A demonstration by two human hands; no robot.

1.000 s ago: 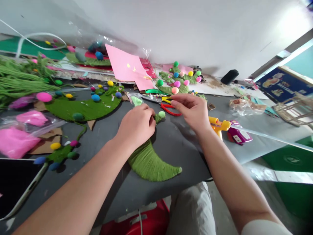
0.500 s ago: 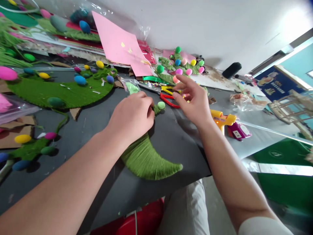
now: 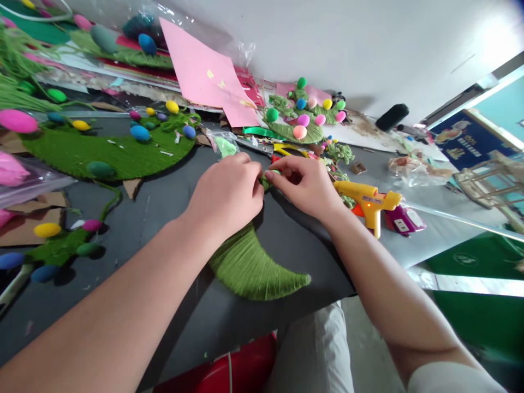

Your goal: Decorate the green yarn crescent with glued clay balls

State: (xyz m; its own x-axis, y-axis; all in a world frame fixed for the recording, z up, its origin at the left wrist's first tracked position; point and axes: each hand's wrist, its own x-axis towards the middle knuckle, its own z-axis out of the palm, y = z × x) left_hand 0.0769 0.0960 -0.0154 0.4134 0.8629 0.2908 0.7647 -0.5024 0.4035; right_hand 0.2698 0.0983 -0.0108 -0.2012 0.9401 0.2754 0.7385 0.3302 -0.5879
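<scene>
A crescent wrapped in green yarn (image 3: 262,267) lies on the grey table, its lower tip pointing right. My left hand (image 3: 229,199) is closed over the crescent's upper part and hides much of it. At the upper tip, the thumb and fingers of my right hand (image 3: 309,185) pinch a small pale green ball, now mostly covered by the fingertips. Both hands nearly meet there. Just beyond my right fingers are yellow-handled pliers (image 3: 290,149) and a red-handled tool, partly hidden.
A yellow glue gun (image 3: 370,202) with a lit orange light stands right of my right hand, beside a purple box (image 3: 405,218). A large green crescent with coloured balls (image 3: 110,153) lies left. Pink card (image 3: 208,71) and decorated green pieces (image 3: 303,117) are at the back.
My right hand has moved left and down from above the red-handled tool to the crescent's upper tip, closing its fingers on the pale green ball. My left hand keeps its hold.
</scene>
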